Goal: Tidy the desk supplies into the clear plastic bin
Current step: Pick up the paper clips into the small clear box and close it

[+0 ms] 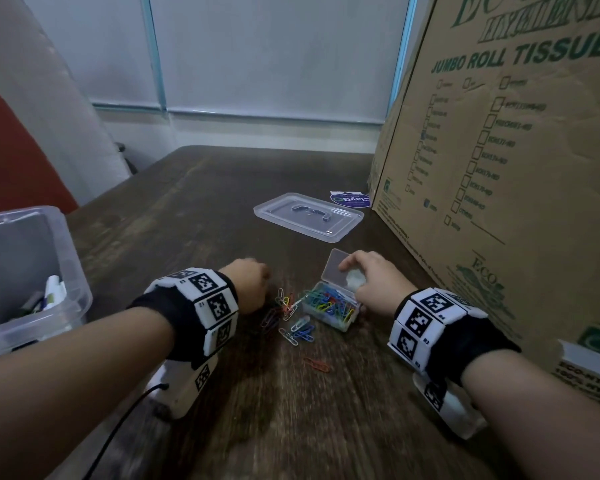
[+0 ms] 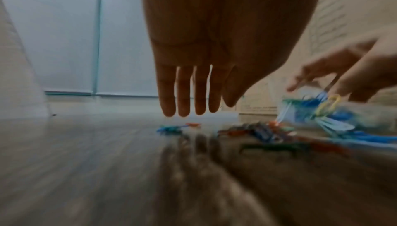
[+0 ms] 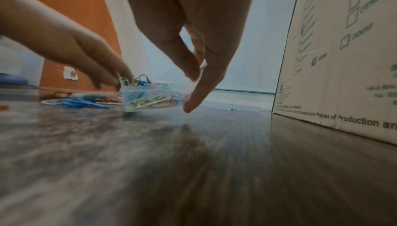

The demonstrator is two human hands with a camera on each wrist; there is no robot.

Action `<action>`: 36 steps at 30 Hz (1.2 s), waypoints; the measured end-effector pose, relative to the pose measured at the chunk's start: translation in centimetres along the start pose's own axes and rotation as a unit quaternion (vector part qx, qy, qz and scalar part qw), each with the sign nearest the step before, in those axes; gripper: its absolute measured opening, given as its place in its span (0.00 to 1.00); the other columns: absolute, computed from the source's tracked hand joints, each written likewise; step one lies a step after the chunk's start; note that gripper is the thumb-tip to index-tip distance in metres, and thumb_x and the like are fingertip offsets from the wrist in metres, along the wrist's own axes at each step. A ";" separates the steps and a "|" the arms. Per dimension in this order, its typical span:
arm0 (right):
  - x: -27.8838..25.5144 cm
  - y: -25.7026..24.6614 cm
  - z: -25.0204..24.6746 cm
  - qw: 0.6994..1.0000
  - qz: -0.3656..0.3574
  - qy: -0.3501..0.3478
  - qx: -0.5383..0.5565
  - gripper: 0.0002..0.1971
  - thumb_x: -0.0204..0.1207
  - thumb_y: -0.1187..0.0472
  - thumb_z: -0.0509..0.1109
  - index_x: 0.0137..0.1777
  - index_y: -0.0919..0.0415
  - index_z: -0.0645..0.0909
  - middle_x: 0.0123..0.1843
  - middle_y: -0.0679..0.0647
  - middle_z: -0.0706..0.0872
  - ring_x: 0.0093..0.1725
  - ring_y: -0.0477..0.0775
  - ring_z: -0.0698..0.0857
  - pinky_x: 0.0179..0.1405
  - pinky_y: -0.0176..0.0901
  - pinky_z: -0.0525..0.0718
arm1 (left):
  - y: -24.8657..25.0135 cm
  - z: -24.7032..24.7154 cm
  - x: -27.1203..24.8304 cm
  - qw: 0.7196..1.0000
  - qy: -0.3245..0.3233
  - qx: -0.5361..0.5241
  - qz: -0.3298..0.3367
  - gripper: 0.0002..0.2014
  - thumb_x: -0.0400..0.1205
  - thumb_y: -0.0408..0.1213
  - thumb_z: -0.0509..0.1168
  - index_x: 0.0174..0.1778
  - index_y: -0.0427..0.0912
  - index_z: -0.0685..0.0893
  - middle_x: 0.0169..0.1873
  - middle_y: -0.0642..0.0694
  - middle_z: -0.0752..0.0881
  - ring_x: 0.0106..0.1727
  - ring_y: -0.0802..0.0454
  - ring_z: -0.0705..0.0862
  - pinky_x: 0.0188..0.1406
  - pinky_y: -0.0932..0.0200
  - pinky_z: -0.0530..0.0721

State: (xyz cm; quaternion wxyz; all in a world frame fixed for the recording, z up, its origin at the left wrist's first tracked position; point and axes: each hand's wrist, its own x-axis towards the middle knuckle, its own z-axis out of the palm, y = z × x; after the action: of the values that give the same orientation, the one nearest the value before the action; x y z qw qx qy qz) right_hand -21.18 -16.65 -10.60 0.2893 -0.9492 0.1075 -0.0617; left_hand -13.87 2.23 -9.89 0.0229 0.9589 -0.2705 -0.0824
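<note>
A small clear paper clip box [image 1: 329, 308] sits on the dark wooden desk, lid flipped up, full of coloured clips. My right hand [image 1: 359, 278] holds its right end; the right wrist view shows thumb and forefinger [image 3: 193, 104] against the box [image 3: 146, 98]. Loose paper clips [image 1: 291, 322] lie just left of the box. My left hand [image 1: 253, 284] hovers over them, fingers [image 2: 189, 109] straight and pointing down, holding nothing. The clear plastic bin [image 1: 70, 258] stands at the far left with some supplies inside.
The bin's clear lid [image 1: 309, 216] lies flat behind the box, beside a round blue sticker [image 1: 350, 199]. A tall cardboard carton [image 1: 499, 168] walls off the right side. A lone orange clip [image 1: 317, 364] lies nearer me.
</note>
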 end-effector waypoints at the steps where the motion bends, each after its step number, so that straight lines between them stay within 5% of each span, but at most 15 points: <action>1: 0.0 0.0 -0.1 1.000 0.007 0.015 0.000 0.19 0.73 0.74 0.64 0.62 0.59 0.76 0.62 0.57 0.71 0.62 0.60 0.79 0.56 0.45 0.84 | -0.1 0.2 -0.2 0.999 -0.038 0.012 -0.001 0.20 0.86 0.39 0.53 0.74 0.42 0.72 0.73 0.42 0.73 0.73 0.43 0.74 0.71 0.54 0.72; 4: 0.2 0.2 -0.3 0.998 0.026 0.055 -0.018 0.18 0.74 0.73 0.62 0.62 0.59 0.76 0.66 0.59 0.72 0.64 0.58 0.77 0.55 0.39 0.74 | 1.0 0.2 -1.3 0.989 -0.121 -0.040 0.069 0.24 0.88 0.43 0.48 0.81 0.43 0.59 0.82 0.48 0.59 0.82 0.51 0.60 0.78 0.60 0.58; 7: 0.3 0.6 -0.5 0.995 0.050 0.085 -0.013 0.18 0.74 0.73 0.61 0.63 0.60 0.76 0.67 0.60 0.71 0.64 0.59 0.77 0.51 0.34 0.67 | 2.3 0.3 -2.3 0.974 -0.174 -0.094 0.110 0.24 0.88 0.42 0.49 0.82 0.50 0.56 0.82 0.51 0.60 0.82 0.54 0.60 0.76 0.65 0.56; 10: 0.4 0.9 -0.9 0.991 0.066 0.113 0.009 0.17 0.75 0.73 0.58 0.62 0.62 0.76 0.67 0.61 0.71 0.63 0.60 0.76 0.57 0.39 0.73 | 2.2 0.6 -2.4 0.983 -0.116 -0.093 0.108 0.24 0.87 0.46 0.52 0.81 0.54 0.59 0.79 0.49 0.68 0.78 0.50 0.68 0.79 0.56 0.64; 13: 0.3 1.1 -1.2 0.987 0.082 0.134 0.029 0.16 0.75 0.73 0.58 0.60 0.63 0.78 0.65 0.61 0.73 0.62 0.61 0.77 0.62 0.54 0.80 | 0.6 0.4 -1.4 0.998 -0.009 -0.070 0.007 0.24 0.87 0.42 0.52 0.80 0.42 0.63 0.79 0.43 0.68 0.78 0.46 0.69 0.77 0.56 0.66; 16: 0.2 1.1 -1.3 0.987 0.079 0.139 0.033 0.15 0.75 0.71 0.60 0.59 0.63 0.79 0.64 0.61 0.74 0.61 0.60 0.77 0.64 0.52 0.78 | -0.9 1.0 -0.8 0.996 -0.045 -0.017 -0.072 0.26 0.87 0.48 0.50 0.76 0.35 0.66 0.77 0.38 0.68 0.77 0.42 0.69 0.75 0.52 0.67; 20: 0.3 0.9 -1.1 0.988 0.063 0.138 0.040 0.14 0.74 0.65 0.65 0.60 0.62 0.78 0.56 0.56 0.72 0.54 0.55 0.75 0.62 0.53 0.80 | 1.1 1.9 -2.4 0.993 -0.119 -0.016 -0.007 0.32 0.86 0.53 0.47 0.82 0.36 0.55 0.82 0.39 0.54 0.83 0.45 0.56 0.82 0.52 0.57; 22: 0.2 0.9 -1.1 0.988 0.059 0.138 0.041 0.15 0.73 0.65 0.68 0.60 0.61 0.77 0.55 0.55 0.71 0.52 0.51 0.74 0.61 0.53 0.82 | 2.2 1.6 -3.0 0.990 -0.134 -0.046 0.020 0.31 0.86 0.53 0.47 0.81 0.37 0.58 0.81 0.39 0.58 0.82 0.44 0.61 0.80 0.52 0.61; 26: -0.2 0.7 -1.4 0.988 0.037 0.137 0.065 0.18 0.70 0.69 0.69 0.61 0.61 0.77 0.56 0.53 0.71 0.54 0.51 0.74 0.57 0.57 0.84 | 2.6 -0.1 -1.9 0.990 -0.001 -0.141 -0.016 0.32 0.84 0.55 0.53 0.79 0.38 0.62 0.76 0.39 0.71 0.75 0.43 0.72 0.74 0.52 0.72; 29: -0.6 0.3 -1.6 0.989 0.015 0.124 0.077 0.18 0.69 0.71 0.69 0.59 0.60 0.78 0.56 0.52 0.72 0.56 0.53 0.77 0.55 0.57 0.85 | 3.1 -1.0 -0.9 0.958 0.001 -0.286 -0.032 0.27 0.84 0.53 0.56 0.74 0.37 0.71 0.69 0.40 0.79 0.67 0.45 0.80 0.70 0.51 0.77; 33: -1.0 -0.1 -1.7 0.993 -0.001 0.081 0.090 0.15 0.69 0.70 0.69 0.53 0.54 0.77 0.59 0.55 0.77 0.56 0.56 0.82 0.50 0.51 0.87 | 4.3 -0.5 -0.4 0.852 -0.031 -0.520 -0.042 0.15 0.84 0.41 0.61 0.57 0.33 0.83 0.54 0.35 0.87 0.54 0.42 0.86 0.66 0.46 0.82; 36: -1.4 -0.4 -1.8 0.993 -0.009 0.056 0.104 0.13 0.69 0.67 0.70 0.50 0.51 0.77 0.60 0.57 0.80 0.54 0.59 0.84 0.51 0.50 0.85 | 4.8 -0.9 -0.2 0.857 0.036 -0.512 -0.048 0.12 0.81 0.36 0.66 0.56 0.32 0.86 0.41 0.42 0.86 0.41 0.51 0.83 0.58 0.53 0.85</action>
State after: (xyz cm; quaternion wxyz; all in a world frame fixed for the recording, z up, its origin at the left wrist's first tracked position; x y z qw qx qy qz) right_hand -22.76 -17.00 -8.99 0.3799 -0.9098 0.1082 -0.1278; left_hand -16.34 -1.79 -8.59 0.5166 0.8258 -0.1424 -0.1756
